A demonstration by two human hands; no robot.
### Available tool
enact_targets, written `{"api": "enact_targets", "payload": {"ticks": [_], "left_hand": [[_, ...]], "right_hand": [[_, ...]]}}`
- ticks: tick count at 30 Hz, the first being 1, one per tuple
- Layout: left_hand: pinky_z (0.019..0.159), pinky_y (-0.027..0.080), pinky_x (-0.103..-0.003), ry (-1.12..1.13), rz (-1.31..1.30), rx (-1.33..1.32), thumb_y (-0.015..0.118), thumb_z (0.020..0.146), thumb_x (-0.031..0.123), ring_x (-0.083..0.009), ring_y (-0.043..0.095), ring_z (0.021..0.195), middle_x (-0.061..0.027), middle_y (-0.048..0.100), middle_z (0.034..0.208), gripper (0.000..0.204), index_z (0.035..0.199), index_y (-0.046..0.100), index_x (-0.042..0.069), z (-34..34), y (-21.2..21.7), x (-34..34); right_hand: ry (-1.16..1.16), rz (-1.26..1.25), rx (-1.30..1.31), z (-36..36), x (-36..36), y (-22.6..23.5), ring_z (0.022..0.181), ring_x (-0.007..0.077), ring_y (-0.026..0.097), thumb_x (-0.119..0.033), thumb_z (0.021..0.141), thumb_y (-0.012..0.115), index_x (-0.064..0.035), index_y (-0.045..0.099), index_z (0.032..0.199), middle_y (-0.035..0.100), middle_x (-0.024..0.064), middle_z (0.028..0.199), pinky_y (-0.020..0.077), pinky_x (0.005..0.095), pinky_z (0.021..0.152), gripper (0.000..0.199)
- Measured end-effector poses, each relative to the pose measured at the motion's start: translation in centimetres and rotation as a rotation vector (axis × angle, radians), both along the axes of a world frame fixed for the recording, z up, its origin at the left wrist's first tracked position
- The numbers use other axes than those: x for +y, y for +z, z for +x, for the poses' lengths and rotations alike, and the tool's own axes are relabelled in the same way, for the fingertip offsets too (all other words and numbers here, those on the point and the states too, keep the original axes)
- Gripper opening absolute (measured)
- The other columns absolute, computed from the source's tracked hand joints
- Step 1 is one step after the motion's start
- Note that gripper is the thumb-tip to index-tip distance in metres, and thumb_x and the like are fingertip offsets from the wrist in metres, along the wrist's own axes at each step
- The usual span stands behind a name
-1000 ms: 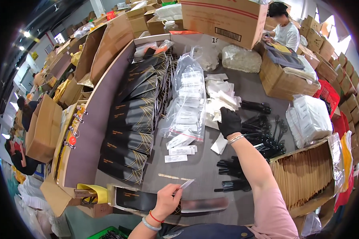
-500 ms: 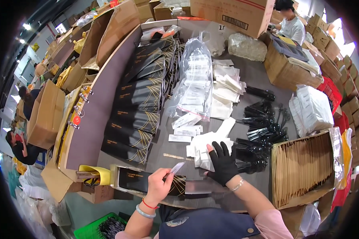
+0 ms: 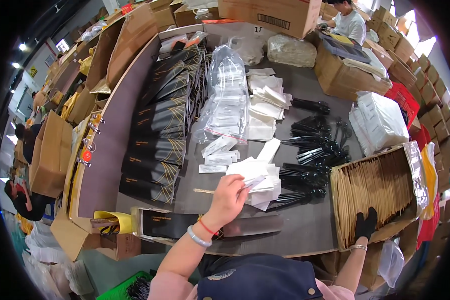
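My left hand (image 3: 228, 197) is closed on a small white packet (image 3: 255, 182), held just over a pile of white folded napkins (image 3: 266, 172). My right hand (image 3: 366, 225), in a black fingerless glove, is at the near end of a carton packed with flat brown pieces (image 3: 372, 185). Its fingers are apart against the brown pieces, with the tips partly hidden. Below my left forearm lies a long black printed sleeve (image 3: 170, 224) in an open tray. Black plastic cutlery (image 3: 312, 145), mostly spoons, lies in bunches right of the napkins.
Black sleeves with gold lines (image 3: 155, 145) stand in an overlapping row along the left wall. A clear bag of white packets (image 3: 225, 95) lies beside more napkins (image 3: 265, 105). A white wrapped bundle (image 3: 380, 122) sits behind the carton. Another person (image 3: 349, 22) is at the back right.
My right hand has moved from the napkin pile right to the carton of brown pieces. My left hand has carried the white packet up and right, over the napkins. The view has shifted slightly.
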State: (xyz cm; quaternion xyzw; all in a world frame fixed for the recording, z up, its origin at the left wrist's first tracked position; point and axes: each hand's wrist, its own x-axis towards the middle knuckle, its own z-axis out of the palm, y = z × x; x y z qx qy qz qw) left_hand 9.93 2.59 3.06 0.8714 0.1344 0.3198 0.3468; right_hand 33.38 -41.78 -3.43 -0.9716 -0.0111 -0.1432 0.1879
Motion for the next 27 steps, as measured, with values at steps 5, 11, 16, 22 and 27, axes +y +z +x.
{"api": "enact_targets", "payload": {"ticks": [5,11,16,22,27], "left_hand": [[0.089,0.048,-0.04,-0.212,0.361,0.261,0.067,0.074,0.005,-0.0316,0.057,0.105,-0.0112,0.061,0.112,0.024,0.095,0.058,0.0,2.8,-3.7,-0.2],[0.093,0.046,-0.039,-0.329,0.439,0.177,0.062,0.076,0.007,-0.0314,0.054,0.109,-0.0099,0.06,0.114,0.013,0.088,0.059,0.001,2.5,-4.9,2.6],[0.094,0.045,-0.042,-0.172,0.204,0.145,0.069,0.075,0.007,-0.0346,0.054,0.108,-0.0132,0.06,0.116,0.02,0.092,0.06,0.001,2.1,-2.3,4.0],[0.089,0.046,-0.044,-0.033,0.175,0.314,0.073,0.073,0.012,-0.0354,0.054,0.101,-0.0155,0.059,0.111,0.03,0.1,0.062,0.002,2.9,-3.5,5.3],[0.084,0.047,-0.045,0.002,0.212,0.389,0.074,0.071,0.016,-0.0343,0.054,0.092,-0.0137,0.057,0.095,0.038,0.106,0.064,0.005,4.0,-2.3,4.9]], "right_hand": [[0.078,-0.311,0.137,0.6,0.8,1.2,0.112,0.0334,0.055,-0.018,0.086,0.067,-0.0002,0.059,0.118,0.059,0.0158,0.119,0.0455,0.042,0.095,0.037],[0.067,-0.363,0.272,0.5,3.9,2.6,0.104,0.0353,0.055,-0.012,0.089,0.06,-0.0002,0.058,0.112,0.058,0.0167,0.11,0.046,0.0427,0.092,0.026],[-0.041,-0.185,0.244,1.8,0.6,-1.4,0.108,0.0371,0.054,-0.014,0.098,0.047,0.0022,0.054,0.122,0.059,0.0186,0.115,0.0443,0.0422,0.095,0.029],[0.08,0.781,0.108,-2.4,5.8,3.5,0.095,0.0196,0.056,-0.027,0.104,0.041,0.0005,0.052,0.124,0.059,0.0077,0.104,0.0449,0.0332,0.088,0.036],[0.332,0.921,0.186,-10.8,13.5,-1.1,0.083,0.0167,0.054,-0.025,0.097,0.057,-0.0039,0.056,0.103,0.056,0.0052,0.092,0.0453,0.0315,0.075,0.022]]}}
